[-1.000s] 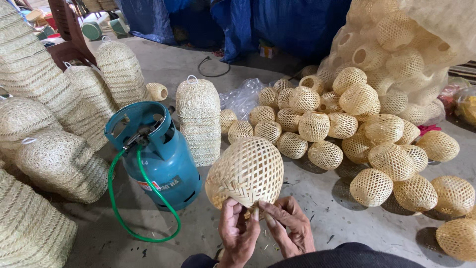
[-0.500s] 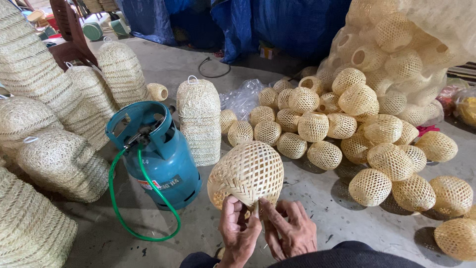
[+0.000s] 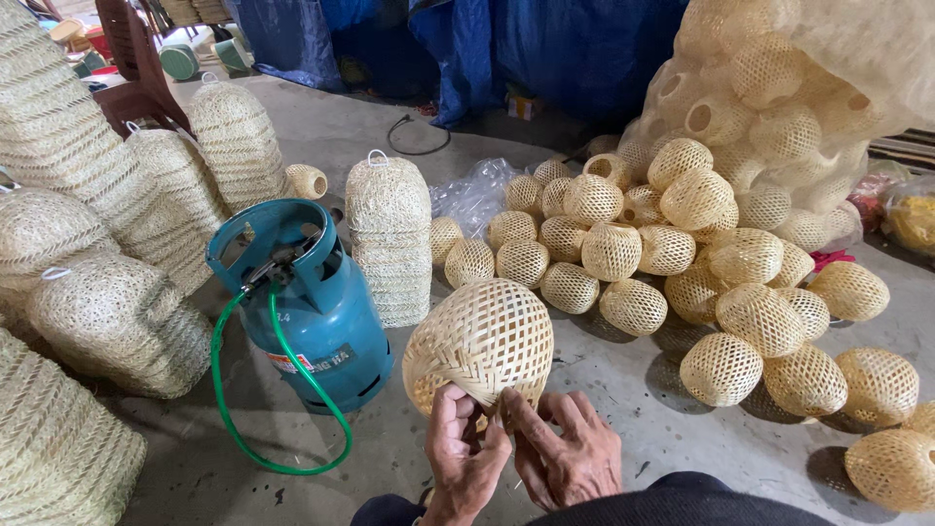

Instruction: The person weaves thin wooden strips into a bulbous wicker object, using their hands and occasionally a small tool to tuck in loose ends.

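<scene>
While both hands pinch its lower rim, left hand (image 3: 466, 458), right hand (image 3: 570, 456), woven ball (image 3: 484, 341), fingertips partly hidden, forearms cut off.

Left of us the blue gas cylinder (image 3: 312, 312) and its green hose (image 3: 255, 409) block the way; right and far, piled woven bamboo balls (image 3: 682, 263) crowd in. We see bare concrete floor (image 3: 623, 390) between them, near right.

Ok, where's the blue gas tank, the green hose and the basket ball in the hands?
gas tank (image 3: 326, 326), head view, on its blue side.
green hose (image 3: 292, 365), head view, on the curved loop.
basket ball (image 3: 487, 336), head view, on its woven front.
</scene>
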